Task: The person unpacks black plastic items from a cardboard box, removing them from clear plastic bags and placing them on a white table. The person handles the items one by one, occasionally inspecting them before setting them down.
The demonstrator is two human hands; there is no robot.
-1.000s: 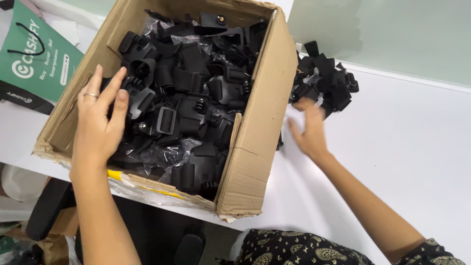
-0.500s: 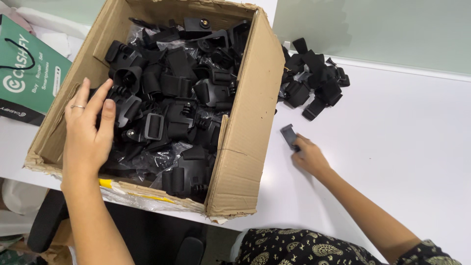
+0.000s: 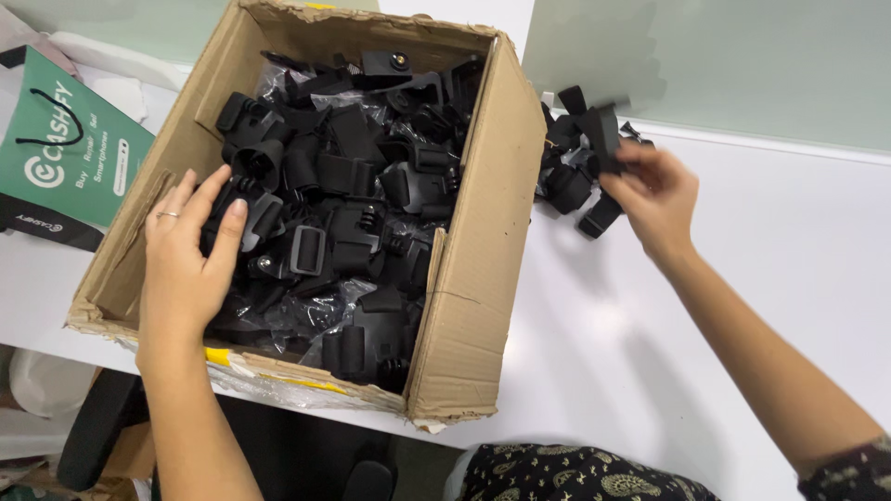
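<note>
My left hand (image 3: 186, 264) lies flat, grip open, on black plastic clips (image 3: 343, 213) inside the cardboard box (image 3: 483, 232). My right hand (image 3: 654, 195) has its grip closed on a black strap piece (image 3: 601, 139) above the pile (image 3: 566, 181) on the white worktop (image 3: 770, 250).

Open brown cardboard box (image 3: 483, 278) centre; green paper bag (image 3: 70, 162) left of it

One camera on the person's head, looking down, close above the box (image 3: 483, 250), white bench (image 3: 742, 278) beside it
</note>
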